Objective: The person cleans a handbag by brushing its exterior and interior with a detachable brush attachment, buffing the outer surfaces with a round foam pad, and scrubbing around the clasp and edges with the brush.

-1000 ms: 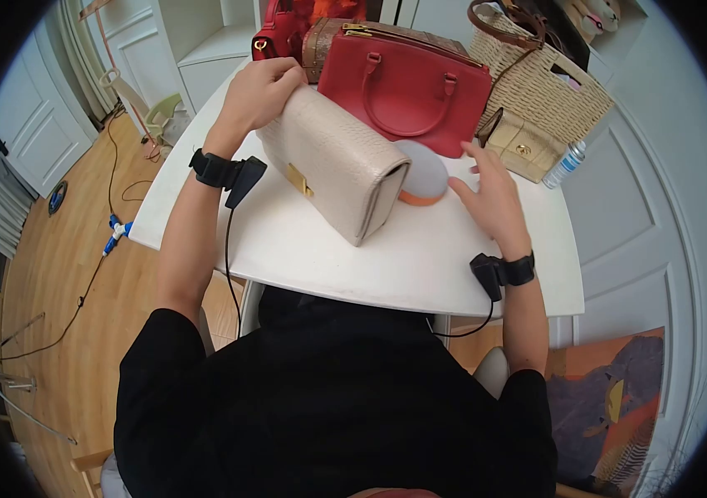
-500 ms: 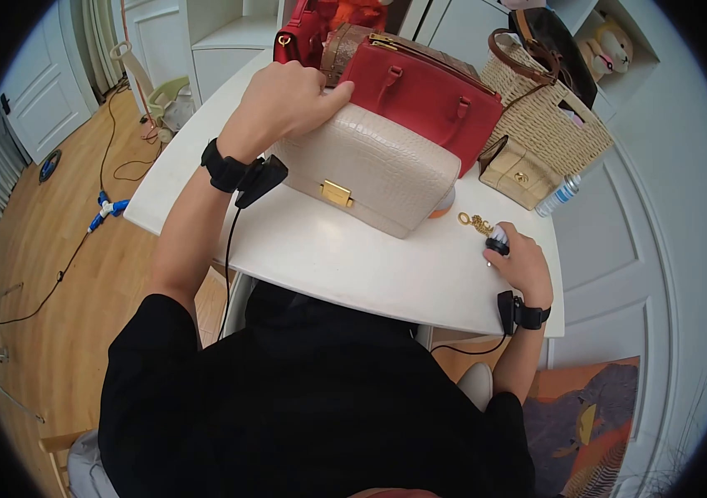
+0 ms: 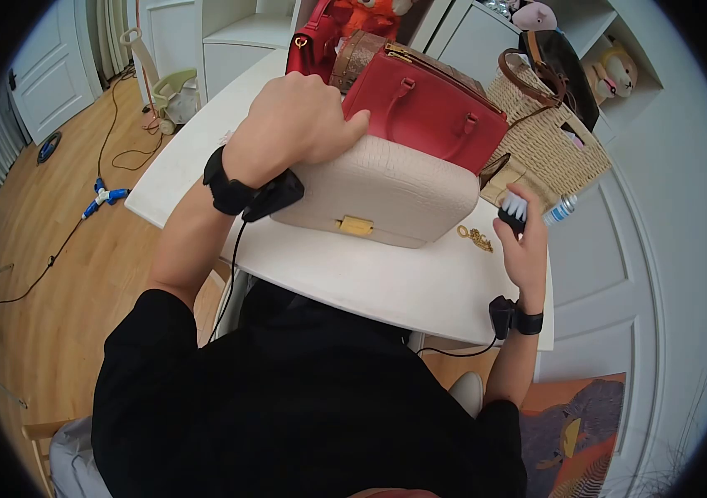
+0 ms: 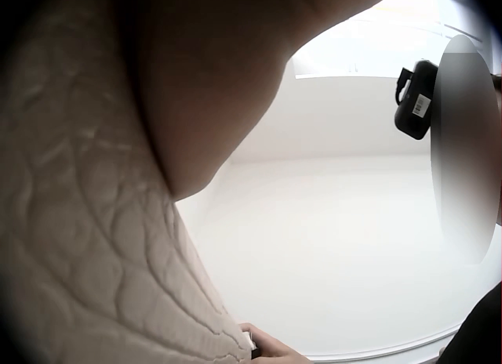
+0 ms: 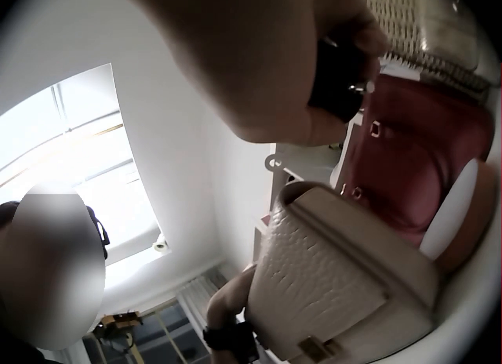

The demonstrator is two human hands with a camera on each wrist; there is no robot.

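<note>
1. The cream bag (image 3: 386,191) is set on the near side of the red handbag (image 3: 428,104), its clasp face turned more toward the wearer than at first.
2. Its top is gripped by the left hand (image 3: 295,120), closed over the edge.
3. Nearer than the red handbag, to its right, a small black-and-white object (image 3: 513,214) is held in the right hand's (image 3: 528,249) curled fingers; it has been moved away from the gold chain (image 3: 478,238).

Flap bag (image 3: 386,187) I hold: cream, scale-patterned
Clasp (image 3: 356,225): gold
My small object (image 3: 512,219): black, white
Handbag (image 3: 432,120): red
Basket bag (image 3: 540,158): straw-coloured, woven
My sleeve (image 3: 150,336): black
Worktop (image 3: 357,278): white
</note>
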